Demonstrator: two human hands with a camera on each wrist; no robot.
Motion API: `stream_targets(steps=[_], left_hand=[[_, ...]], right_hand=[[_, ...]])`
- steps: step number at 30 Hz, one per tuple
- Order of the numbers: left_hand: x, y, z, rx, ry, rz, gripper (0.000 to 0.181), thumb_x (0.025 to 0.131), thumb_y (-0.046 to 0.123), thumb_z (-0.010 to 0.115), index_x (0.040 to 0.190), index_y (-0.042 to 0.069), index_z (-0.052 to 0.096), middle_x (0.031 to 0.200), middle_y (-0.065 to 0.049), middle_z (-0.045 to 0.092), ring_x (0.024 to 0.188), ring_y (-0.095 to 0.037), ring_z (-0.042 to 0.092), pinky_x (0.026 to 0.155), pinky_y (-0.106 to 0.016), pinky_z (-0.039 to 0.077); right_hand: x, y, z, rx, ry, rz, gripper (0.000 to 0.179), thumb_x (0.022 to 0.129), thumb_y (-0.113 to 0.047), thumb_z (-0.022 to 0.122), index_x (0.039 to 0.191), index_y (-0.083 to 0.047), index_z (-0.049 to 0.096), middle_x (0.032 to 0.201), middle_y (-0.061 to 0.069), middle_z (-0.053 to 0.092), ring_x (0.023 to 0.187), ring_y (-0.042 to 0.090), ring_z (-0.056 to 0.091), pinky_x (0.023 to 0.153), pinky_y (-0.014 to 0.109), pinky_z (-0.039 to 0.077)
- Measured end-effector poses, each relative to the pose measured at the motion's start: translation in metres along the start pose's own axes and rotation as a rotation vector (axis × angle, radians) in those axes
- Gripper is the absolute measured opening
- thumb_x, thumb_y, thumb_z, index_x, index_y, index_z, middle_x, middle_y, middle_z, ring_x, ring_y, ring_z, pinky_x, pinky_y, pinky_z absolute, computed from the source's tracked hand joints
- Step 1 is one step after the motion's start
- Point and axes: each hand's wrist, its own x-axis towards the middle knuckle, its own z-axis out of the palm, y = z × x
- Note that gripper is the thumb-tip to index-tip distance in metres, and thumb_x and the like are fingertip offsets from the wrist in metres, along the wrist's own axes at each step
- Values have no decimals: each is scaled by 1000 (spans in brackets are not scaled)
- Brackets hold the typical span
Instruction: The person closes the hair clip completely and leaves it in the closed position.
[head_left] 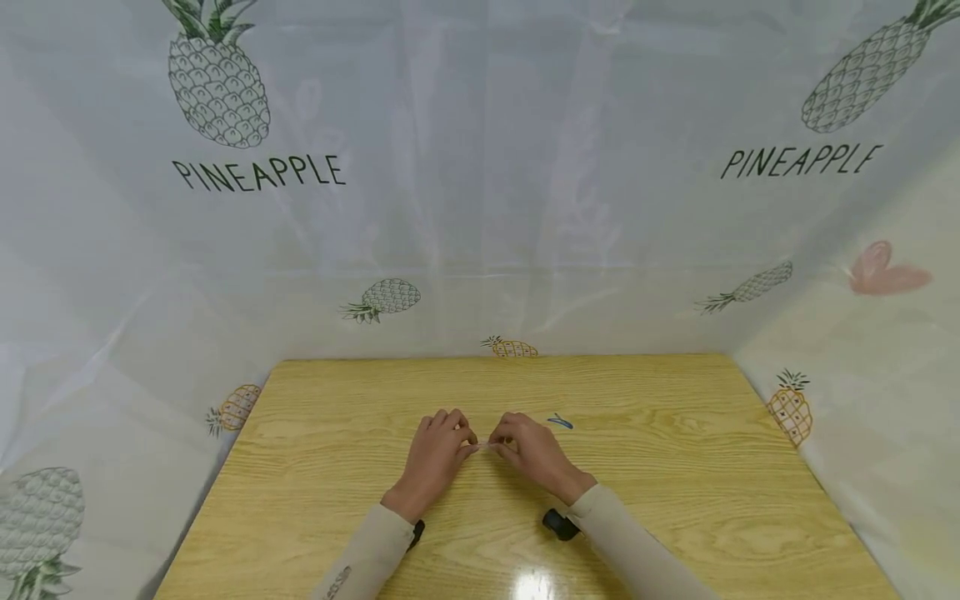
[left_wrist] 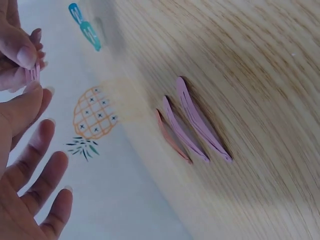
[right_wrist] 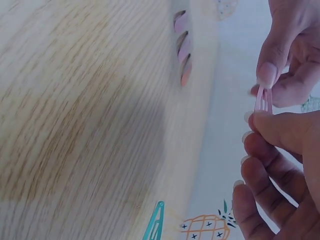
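A pink snap hair clip (right_wrist: 263, 101) is held up between the two hands, one end in each. My left hand (head_left: 435, 458) pinches one end between thumb and index finger, and my right hand (head_left: 534, 450) pinches the other. In the left wrist view, two lilac hair clips (left_wrist: 202, 120) and an orange-pink hair clip (left_wrist: 172, 137) lie side by side on the table. A blue hair clip (left_wrist: 75, 13) and a teal hair clip (left_wrist: 90, 35) lie close together beyond the right hand. Fingertips cover both ends of the held clip.
The wooden table (head_left: 675, 467) carries the loose clips. A white pineapple-print sheet (head_left: 480, 208) rises behind it and at both sides. Black wrist cameras are strapped under the forearms, the right one (head_left: 559, 525) showing most.
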Motion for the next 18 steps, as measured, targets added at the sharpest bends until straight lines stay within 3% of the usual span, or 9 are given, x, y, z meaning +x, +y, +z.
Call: stream_targets(steps=[12, 18], left_hand=[[-5, -5, -9, -173, -40, 48, 5, 90, 17, 83, 86, 17, 80, 104, 5, 63, 96, -16, 54, 86, -40, 46], [-5, -11, -9, -285, -79, 101, 5, 92, 14, 83, 88, 16, 80, 106, 6, 64, 97, -16, 56, 89, -43, 47]], right_hand=[[-3, 2, -3, 52, -52, -83, 5, 97, -11, 77, 98, -14, 81, 97, -6, 69, 90, 10, 64, 76, 28, 56], [-5, 3, -9, 166, -118, -122, 10, 98, -6, 75, 100, -13, 81, 99, -5, 71, 90, 7, 62, 79, 29, 55]])
